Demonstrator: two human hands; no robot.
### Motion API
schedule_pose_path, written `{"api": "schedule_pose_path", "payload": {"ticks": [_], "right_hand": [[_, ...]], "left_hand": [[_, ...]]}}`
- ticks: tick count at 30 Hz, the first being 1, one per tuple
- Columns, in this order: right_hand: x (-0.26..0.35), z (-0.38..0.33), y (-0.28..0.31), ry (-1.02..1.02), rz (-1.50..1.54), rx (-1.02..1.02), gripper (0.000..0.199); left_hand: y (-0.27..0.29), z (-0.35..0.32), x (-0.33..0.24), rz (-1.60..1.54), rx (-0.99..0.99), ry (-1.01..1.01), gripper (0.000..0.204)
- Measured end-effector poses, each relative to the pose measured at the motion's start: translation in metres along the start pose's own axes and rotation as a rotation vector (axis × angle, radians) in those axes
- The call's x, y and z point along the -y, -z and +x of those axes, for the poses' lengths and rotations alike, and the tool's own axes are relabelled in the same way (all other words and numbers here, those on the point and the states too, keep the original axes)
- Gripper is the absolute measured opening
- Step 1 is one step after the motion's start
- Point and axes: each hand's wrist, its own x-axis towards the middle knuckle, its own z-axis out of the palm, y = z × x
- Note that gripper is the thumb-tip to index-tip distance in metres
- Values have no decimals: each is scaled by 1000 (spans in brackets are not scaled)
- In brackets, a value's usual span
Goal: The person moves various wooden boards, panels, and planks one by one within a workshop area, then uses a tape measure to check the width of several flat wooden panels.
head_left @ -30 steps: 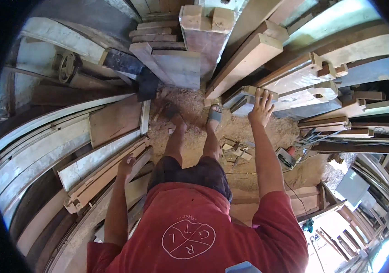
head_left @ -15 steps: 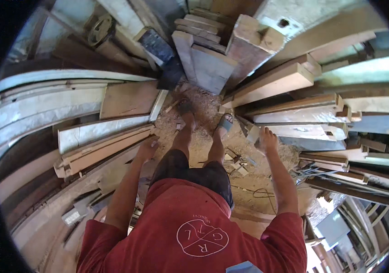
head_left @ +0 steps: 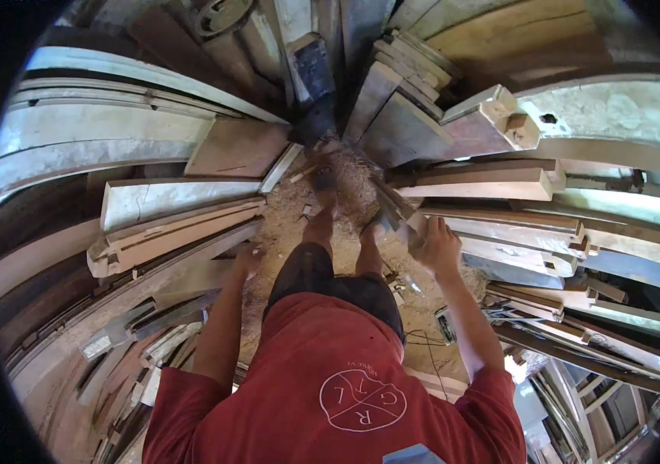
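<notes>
My right hand (head_left: 440, 246) is closed around the near end of a wooden board (head_left: 405, 216), which points away from me past my right foot. The board's far end reaches down toward the sawdust-covered ground. My left hand (head_left: 246, 261) hangs at my left side with its fingers curled, near the ends of some stacked timber beams (head_left: 191, 236). A small pale spot shows at its fingertips; what it is, I cannot make out.
Stacked timber (head_left: 492, 185) lines the right side, and long pale planks (head_left: 106, 139) line the left. Upright boards (head_left: 403, 127) lean ahead. Wood scraps (head_left: 398, 292) and a thin cable (head_left: 430, 348) lie on the sawdust floor (head_left: 280, 220).
My right hand has moved left with the board, which now shows more of its length. My view has turned to the right. The left hand stays low at my side.
</notes>
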Motion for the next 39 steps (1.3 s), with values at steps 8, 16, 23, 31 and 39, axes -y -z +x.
{"api": "schedule_pose_path", "payload": {"ticks": [8,16,23,31,39], "right_hand": [[64,99,-27,36,-19,44,40],[94,185,-62,90,-265,-154,62],[95,177,-132,-7,-423,84,51],[82,180,-169,-170,-157,-48,39],[32,123,-153,-369,189,222,26]], "left_hand": [[57,-27,-55,15,-98,46,48],[86,-16,-7,-94,-158,85,42],[114,-21,-4,-37,-147,95,40],[117,9,32,-27,-50,111,38],[149,11,-68,50,-103,-73,41]]}}
